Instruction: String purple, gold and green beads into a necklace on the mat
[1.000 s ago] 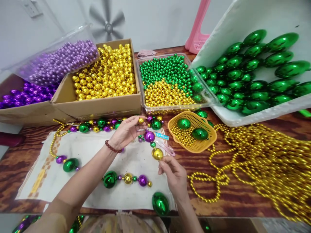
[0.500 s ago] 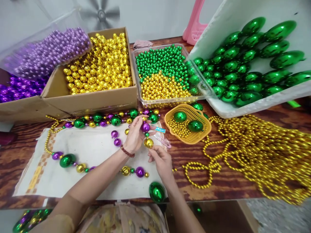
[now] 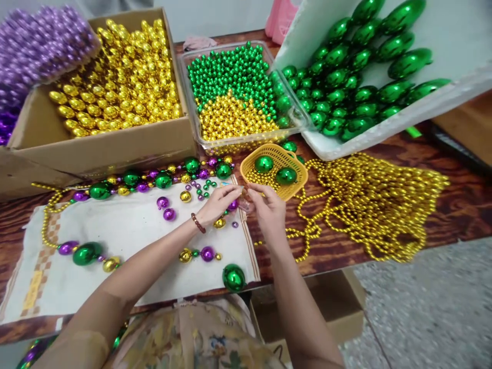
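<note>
My left hand (image 3: 216,206), with a dark red bead bracelet (image 3: 198,223) at the wrist, is closed on a short bead strand. Its purple ball (image 3: 232,205) and gold ball (image 3: 219,223) hang below the fingers. Against those fingertips, my right hand (image 3: 271,211) pinches the strand's upper end, where something small and gold shows; its details are blurred. Under both hands lies a white cloth (image 3: 142,218) with loose purple balls (image 3: 169,214), a gold ball (image 3: 185,196) and small green and purple beads (image 3: 199,190). A large green ball (image 3: 233,277) rests near the front edge.
A finished-looking bead strand (image 3: 163,179) runs along the cloth's back edge. Behind stand a carton of gold beads (image 3: 149,136), a clear bin (image 3: 234,146) and a white foam box (image 3: 338,151). To the right are a yellow basket (image 3: 298,187) and piled gold bead chains (image 3: 384,205).
My right hand has moved up from the gold ball to meet my left fingertips. The strand hangs lower beneath my left hand. The whole view has shifted to the right and downward.
</note>
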`<state>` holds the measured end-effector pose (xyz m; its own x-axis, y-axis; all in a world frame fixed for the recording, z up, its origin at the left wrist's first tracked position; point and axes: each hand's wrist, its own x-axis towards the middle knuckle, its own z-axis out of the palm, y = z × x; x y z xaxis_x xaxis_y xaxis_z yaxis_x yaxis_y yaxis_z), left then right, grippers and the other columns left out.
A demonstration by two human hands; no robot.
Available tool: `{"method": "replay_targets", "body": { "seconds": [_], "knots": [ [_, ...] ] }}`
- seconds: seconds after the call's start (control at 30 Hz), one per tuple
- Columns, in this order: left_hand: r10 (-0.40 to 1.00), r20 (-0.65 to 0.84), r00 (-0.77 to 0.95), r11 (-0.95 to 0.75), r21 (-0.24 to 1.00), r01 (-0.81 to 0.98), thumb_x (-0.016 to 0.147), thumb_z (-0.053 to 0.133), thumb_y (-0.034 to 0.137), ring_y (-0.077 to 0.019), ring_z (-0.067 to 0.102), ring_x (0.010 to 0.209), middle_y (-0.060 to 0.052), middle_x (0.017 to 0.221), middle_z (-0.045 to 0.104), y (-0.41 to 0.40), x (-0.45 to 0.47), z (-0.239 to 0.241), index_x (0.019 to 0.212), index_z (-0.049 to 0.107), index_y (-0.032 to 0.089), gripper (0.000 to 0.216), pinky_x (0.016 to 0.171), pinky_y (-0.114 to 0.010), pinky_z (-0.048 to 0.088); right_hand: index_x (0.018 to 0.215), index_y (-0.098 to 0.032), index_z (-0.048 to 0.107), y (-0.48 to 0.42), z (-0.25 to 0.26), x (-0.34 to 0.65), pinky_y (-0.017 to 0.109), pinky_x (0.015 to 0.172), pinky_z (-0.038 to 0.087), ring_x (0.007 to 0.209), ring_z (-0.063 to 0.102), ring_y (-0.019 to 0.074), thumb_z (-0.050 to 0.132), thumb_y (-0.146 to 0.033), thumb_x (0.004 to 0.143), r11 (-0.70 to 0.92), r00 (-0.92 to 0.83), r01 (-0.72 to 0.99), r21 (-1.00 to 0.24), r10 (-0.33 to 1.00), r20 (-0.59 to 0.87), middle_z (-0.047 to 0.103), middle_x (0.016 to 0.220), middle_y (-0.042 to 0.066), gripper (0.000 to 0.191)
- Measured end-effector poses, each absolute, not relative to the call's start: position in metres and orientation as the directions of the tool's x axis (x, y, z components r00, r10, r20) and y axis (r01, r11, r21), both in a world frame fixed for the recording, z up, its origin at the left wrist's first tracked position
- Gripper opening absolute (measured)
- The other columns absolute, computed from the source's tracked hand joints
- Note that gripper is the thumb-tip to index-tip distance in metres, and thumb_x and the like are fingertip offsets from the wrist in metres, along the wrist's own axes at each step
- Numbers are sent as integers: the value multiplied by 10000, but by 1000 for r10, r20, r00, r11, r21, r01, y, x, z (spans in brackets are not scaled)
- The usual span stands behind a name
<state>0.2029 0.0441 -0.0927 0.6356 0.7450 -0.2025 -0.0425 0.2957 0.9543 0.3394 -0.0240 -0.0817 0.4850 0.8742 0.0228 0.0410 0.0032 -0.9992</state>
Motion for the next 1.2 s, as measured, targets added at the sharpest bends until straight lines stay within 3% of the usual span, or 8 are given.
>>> {"method": "replay_targets", "body": {
  "seconds": [0.23,0.37,0.5,0.7,0.87,0.97,1.1,1.2],
  "knots": [
    [594,-119,795,157,987,30,914,564,508,-89,529,565,-11,745,595,49,197,-89,879,634,136,380,498,-199,412,806,-199,584,-23,-91,335,186,443,430,443,519,81,691,-362,809,-59,400,-147,-987,909,-114,557,566,-71,195],
    [534,-59,843,19,998,58,915,572,469,-120,569,691,-64,851,672,56,193,-93,938,691,135,356,610,-221,448,840,-204,535,-29,-84,347,163,401,407,405,549,66,664,-368,838,23,600,-118,-993,798,-53,614,658,-67,209],
    [492,-83,867,57,996,63,902,582,457,-116,538,626,-88,854,703,59,193,-96,964,723,145,347,552,-218,402,851,-212,504,-33,-76,354,159,403,425,429,570,53,675,-376,836,186,756,-185,-965,654,-19,649,788,-49,237],
    [459,-161,874,120,986,119,882,589,463,-85,434,483,-12,669,587,59,194,-95,871,698,163,319,460,-207,313,935,-193,644,-46,-91,324,179,447,468,555,623,90,733,-328,789,12,501,-334,-942,849,-167,699,836,6,218],
    [430,-124,894,36,992,121,899,570,440,-87,434,522,-1,670,553,61,192,-94,798,660,156,315,490,-204,328,843,-199,561,-45,-95,317,165,409,438,452,602,77,610,-431,915,48,562,-237,-970,822,-96,705,759,-9,248],
    [436,-96,895,8,995,104,917,551,433,-103,487,594,-15,722,584,64,190,-91,848,673,157,310,534,-204,362,866,-215,540,-39,-91,321,172,408,461,447,613,89,576,-488,934,104,577,-283,-953,813,-83,697,722,-23,284],
    [404,-116,907,-4,992,129,926,539,443,-112,522,636,-31,760,606,68,184,-87,914,693,153,329,559,-206,382,873,-211,594,-34,-90,326,188,485,526,514,624,85,696,-461,843,182,609,-431,-884,781,-136,677,709,-33,272],
    [403,-122,907,-10,990,137,927,532,455,-107,510,616,-31,750,604,69,180,-84,899,699,153,346,543,-204,371,916,-207,652,-37,-91,325,183,498,519,575,620,82,782,-370,752,119,529,-466,-877,832,-168,685,780,-19,266]
  ]
}}
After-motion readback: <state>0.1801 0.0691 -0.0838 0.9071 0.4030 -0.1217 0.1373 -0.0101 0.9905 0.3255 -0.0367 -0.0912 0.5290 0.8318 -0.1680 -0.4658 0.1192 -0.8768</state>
